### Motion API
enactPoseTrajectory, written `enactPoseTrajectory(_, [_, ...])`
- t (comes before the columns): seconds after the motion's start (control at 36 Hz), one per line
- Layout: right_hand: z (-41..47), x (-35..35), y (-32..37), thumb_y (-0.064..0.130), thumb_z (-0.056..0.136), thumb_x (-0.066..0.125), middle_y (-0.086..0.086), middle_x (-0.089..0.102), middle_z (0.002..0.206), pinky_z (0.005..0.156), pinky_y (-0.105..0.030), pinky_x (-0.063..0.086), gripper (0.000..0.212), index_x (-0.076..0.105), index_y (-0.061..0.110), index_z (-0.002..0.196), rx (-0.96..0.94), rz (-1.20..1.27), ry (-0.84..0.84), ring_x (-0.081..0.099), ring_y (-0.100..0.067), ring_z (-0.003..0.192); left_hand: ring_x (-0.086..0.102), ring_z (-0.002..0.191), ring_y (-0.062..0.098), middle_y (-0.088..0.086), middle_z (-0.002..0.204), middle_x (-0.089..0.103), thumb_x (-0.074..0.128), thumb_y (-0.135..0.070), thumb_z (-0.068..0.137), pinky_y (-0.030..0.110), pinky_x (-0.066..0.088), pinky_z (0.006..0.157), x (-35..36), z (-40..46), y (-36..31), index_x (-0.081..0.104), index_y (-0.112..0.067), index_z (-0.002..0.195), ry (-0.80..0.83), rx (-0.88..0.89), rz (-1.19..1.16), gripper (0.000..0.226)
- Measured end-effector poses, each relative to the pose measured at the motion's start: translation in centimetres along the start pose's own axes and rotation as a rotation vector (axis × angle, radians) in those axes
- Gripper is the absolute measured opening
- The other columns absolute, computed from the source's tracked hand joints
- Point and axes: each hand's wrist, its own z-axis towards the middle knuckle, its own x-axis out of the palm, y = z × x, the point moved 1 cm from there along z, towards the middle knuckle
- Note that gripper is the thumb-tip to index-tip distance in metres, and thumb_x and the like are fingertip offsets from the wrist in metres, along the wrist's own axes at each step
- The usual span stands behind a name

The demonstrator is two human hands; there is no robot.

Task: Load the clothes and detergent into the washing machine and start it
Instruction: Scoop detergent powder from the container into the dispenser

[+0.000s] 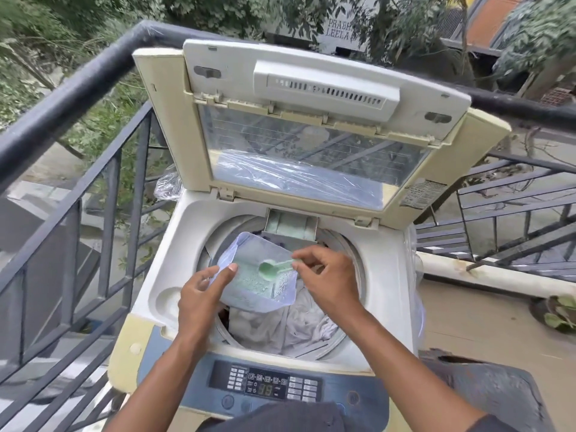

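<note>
A top-loading washing machine (174, 244) stands with its lid (311, 126) raised. Pale clothes (299, 322) lie in the drum. My left hand (202, 294) grips the left edge of an opened clear detergent pouch (261, 275) held over the drum; pale green powder shows inside it. My right hand (327, 275) pinches the handle of a small green scoop (271, 269), whose bowl sits inside the pouch. An open detergent drawer (291, 227) sits at the drum's back rim. The control panel (268, 385) near me has a lit display.
A dark metal railing (93, 88) runs along the left and behind the machine, with trees beyond. At the right are more railing (514, 213), a concrete floor and a potted plant (558, 313). Clear plastic wrap (168, 185) hangs behind the machine's left side.
</note>
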Motion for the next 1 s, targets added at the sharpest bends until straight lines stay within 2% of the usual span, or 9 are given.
enactPoseTrajectory(0.11, [-2.0, 1.0, -0.1, 0.024, 0.086, 0.081, 0.017, 0.078, 0.086, 0.083, -0.028, 0.059, 0.012, 0.083, 0.029, 0.097, -0.028, -0.065, 0.140, 0.071, 0.002, 0.080, 0.074, 0.106, 0.016, -0.001, 0.111, 0.079, 0.083, -0.072, 0.062, 0.051, 0.062, 0.096, 0.9, -2.0, -0.5, 0.077, -0.025, 0.112, 0.055, 0.022, -0.027, 0.069])
enactPoseTrajectory(0.22, [-3.0, 1.0, 0.1, 0.029, 0.088, 0.079, 0.016, 0.080, 0.094, 0.089, -0.027, 0.058, 0.013, 0.083, 0.029, 0.100, -0.092, -0.146, 0.219, 0.071, 0.003, 0.090, 0.074, 0.108, 0.022, 0.000, 0.112, 0.077, 0.080, -0.065, 0.067, 0.048, 0.062, 0.094, 1.3, -3.3, -1.0, 0.072, -0.019, 0.117, 0.076, 0.046, -0.064, 0.068])
enactPoseTrajectory(0.36, [-3.6, 0.0, -0.2, 0.025, 0.089, 0.074, 0.013, 0.078, 0.103, 0.089, -0.036, 0.057, 0.015, 0.082, 0.026, 0.102, -0.190, -0.156, 0.031, 0.070, -0.010, 0.097, 0.073, 0.113, 0.034, -0.004, 0.109, 0.077, 0.079, -0.061, 0.072, 0.050, 0.062, 0.095, 1.2, -3.7, -1.3, 0.073, -0.024, 0.111, 0.099, 0.052, -0.107, 0.054])
enactPoseTrajectory(0.47, [-4.2, -1.3, -0.7, 0.028, 0.089, 0.072, 0.016, 0.070, 0.108, 0.080, -0.040, 0.059, 0.023, 0.076, 0.030, 0.111, -0.072, -0.060, -0.171, 0.067, -0.009, 0.091, 0.070, 0.119, 0.039, -0.001, 0.115, 0.076, 0.078, -0.054, 0.079, 0.044, 0.061, 0.091, 1.7, -3.9, -1.7, 0.074, -0.030, 0.108, 0.148, 0.071, -0.134, 0.038])
enactPoseTrajectory(0.58, [-4.8, -2.3, -1.1, 0.042, 0.094, 0.072, 0.020, 0.063, 0.120, 0.092, -0.036, 0.057, 0.047, 0.060, 0.033, 0.139, 0.127, 0.025, -0.080, 0.066, -0.004, 0.103, 0.070, 0.120, 0.042, 0.009, 0.124, 0.076, 0.083, -0.057, 0.076, 0.039, 0.059, 0.084, 2.5, -4.2, -1.6, 0.074, -0.031, 0.113, 0.169, 0.073, -0.168, 0.047])
enactPoseTrajectory(0.67, [-5.4, -2.9, -1.4, 0.050, 0.096, 0.068, 0.015, 0.063, 0.124, 0.097, -0.035, 0.055, 0.058, 0.050, 0.033, 0.149, 0.253, 0.158, -0.007, 0.065, -0.002, 0.109, 0.072, 0.115, 0.042, 0.015, 0.127, 0.075, 0.080, -0.061, 0.070, 0.045, 0.059, 0.091, 3.6, -4.8, -1.5, 0.073, -0.028, 0.118, 0.180, 0.093, -0.175, 0.060])
enactPoseTrajectory(0.75, [-6.1, -3.5, -1.8, 0.058, 0.095, 0.064, 0.006, 0.064, 0.133, 0.098, -0.033, 0.055, 0.061, 0.046, 0.038, 0.150, 0.331, 0.268, 0.006, 0.064, -0.003, 0.113, 0.072, 0.117, 0.041, 0.016, 0.129, 0.074, 0.080, -0.063, 0.066, 0.055, 0.056, 0.103, 5.0, -5.8, -1.9, 0.072, -0.025, 0.121, 0.215, 0.109, -0.201, 0.067])
enactPoseTrajectory(0.81, [-6.7, -4.2, -1.7, 0.060, 0.094, 0.063, 0.015, 0.057, 0.137, 0.106, -0.039, 0.053, 0.060, 0.047, 0.038, 0.148, 0.349, 0.314, -0.014, 0.058, -0.002, 0.121, 0.068, 0.124, 0.043, 0.013, 0.127, 0.075, 0.079, -0.064, 0.068, 0.054, 0.056, 0.103, 6.2, -6.7, -2.2, 0.071, -0.025, 0.121, 0.248, 0.123, -0.190, 0.066])
enactPoseTrajectory(1.0, [-8.2, -9.0, -2.5, 0.060, 0.093, 0.066, 0.019, 0.047, 0.140, 0.115, -0.034, 0.038, 0.067, 0.043, 0.033, 0.150, 0.361, 0.361, -0.223, 0.043, -0.001, 0.132, 0.069, 0.125, 0.020, -0.001, 0.134, 0.072, 0.068, -0.080, 0.079, 0.056, 0.057, 0.105, 10.7, -10.0, -3.3, 0.065, -0.043, 0.129, 0.327, 0.391, 0.086, 0.062])
